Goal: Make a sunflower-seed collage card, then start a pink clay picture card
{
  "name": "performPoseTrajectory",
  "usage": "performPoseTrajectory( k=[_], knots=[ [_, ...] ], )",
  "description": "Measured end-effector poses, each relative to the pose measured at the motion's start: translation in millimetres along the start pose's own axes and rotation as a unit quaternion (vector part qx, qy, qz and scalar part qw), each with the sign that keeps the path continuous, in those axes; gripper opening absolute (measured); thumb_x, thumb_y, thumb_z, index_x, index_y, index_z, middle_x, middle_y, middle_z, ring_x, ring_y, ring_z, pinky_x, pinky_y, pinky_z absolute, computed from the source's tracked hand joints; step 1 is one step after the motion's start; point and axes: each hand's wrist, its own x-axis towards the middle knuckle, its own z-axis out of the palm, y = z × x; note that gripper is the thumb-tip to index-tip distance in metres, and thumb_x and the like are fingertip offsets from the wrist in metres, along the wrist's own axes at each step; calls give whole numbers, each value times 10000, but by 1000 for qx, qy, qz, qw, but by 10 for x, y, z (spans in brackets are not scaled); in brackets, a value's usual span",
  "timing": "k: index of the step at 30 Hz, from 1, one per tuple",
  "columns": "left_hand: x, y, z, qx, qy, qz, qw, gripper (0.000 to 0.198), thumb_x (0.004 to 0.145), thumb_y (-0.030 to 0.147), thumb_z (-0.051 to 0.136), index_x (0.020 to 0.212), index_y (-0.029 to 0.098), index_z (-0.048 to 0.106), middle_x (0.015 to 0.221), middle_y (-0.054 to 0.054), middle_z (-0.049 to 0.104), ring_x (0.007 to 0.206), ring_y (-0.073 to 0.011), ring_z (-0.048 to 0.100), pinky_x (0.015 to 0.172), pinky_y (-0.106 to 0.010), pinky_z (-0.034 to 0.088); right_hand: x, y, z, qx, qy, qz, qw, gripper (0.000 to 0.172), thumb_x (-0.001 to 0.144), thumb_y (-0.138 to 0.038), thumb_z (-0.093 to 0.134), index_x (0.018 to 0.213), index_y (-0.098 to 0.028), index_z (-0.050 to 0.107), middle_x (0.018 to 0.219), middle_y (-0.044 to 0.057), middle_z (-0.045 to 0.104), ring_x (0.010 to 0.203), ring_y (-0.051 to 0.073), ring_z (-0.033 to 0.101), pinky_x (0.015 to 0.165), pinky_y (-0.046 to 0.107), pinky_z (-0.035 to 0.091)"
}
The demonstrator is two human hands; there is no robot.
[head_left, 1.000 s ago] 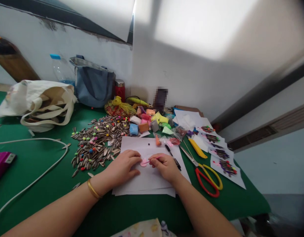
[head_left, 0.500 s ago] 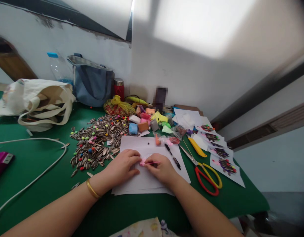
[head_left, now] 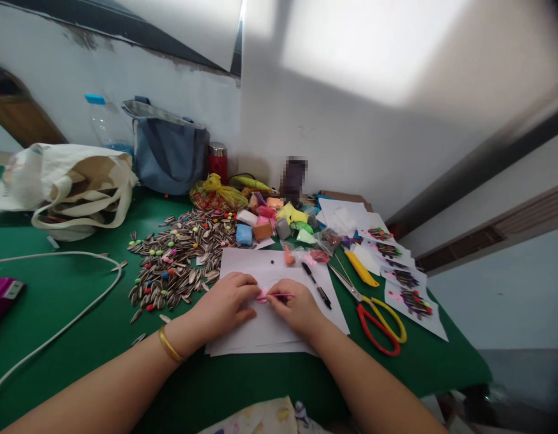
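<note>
White paper sheets (head_left: pixel 236 328) lie stacked in front of me on the green table. My left hand (head_left: pixel 228 304) rests on them, thumb apart from the fingers, its fingertips against a small flat pink piece (head_left: pixel 261 297), perhaps soft clay. Between the thumb and fingers of my right hand (head_left: pixel 294 306) is a thin pink stick (head_left: pixel 285 295), its tip at that pink piece. A black pen (head_left: pixel 317 286) lies on the paper beyond my right hand, and a small black dot-like bead (head_left: pixel 272 262) sits near the top of the sheet.
Striped seeds (head_left: pixel 183 259) mixed with coloured bits are heaped at left. Clay packs (head_left: pixel 263 231) lie behind the paper. At right are scissors (head_left: pixel 373 316), a yellow cutter (head_left: pixel 361 269) and decorated sheets (head_left: pixel 435 322). Bags (head_left: pixel 170 150) and a white cable (head_left: pixel 93 307) are further left.
The pink stick in my right hand has tilted slightly and shifted a little at the pink piece. My left hand stays nearly in place.
</note>
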Motion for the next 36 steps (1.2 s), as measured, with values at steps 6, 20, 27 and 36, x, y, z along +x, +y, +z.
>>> performPoseTrajectory(
  k=[6,20,27,36],
  knots=[
    [-10,-37,29,16,-4,10,1000,408,769,220,743,1161,298,663,1208,-70,596,1114,-266,543,992,-434,441,10,39,-24,-35,-16,-57,998,89,901,-204,622,867,-212,704,849,33,720,809,178,642,762,294,475],
    [-22,-9,1,21,-6,19,1000,344,812,237,703,1146,320,686,1201,-72,597,1118,-268,543,993,-434,439,33,69,-160,-7,-38,-60,997,93,892,-192,641,856,-217,724,839,30,724,821,171,646,796,293,494],
    [-13,4,-17,20,-10,16,1000,324,814,237,701,1128,314,695,1203,-74,597,1115,-271,547,989,-437,444,23,94,-203,-14,-41,-43,998,98,881,-191,648,843,-222,734,831,29,717,811,172,643,782,292,494],
    [-13,-7,-6,17,-20,14,1000,358,814,239,703,1163,317,682,1216,-81,590,1124,-275,543,996,-450,438,-4,133,-262,-22,-44,-24,999,90,889,-211,651,852,-219,732,838,28,712,817,167,641,786,287,488]
  ],
)
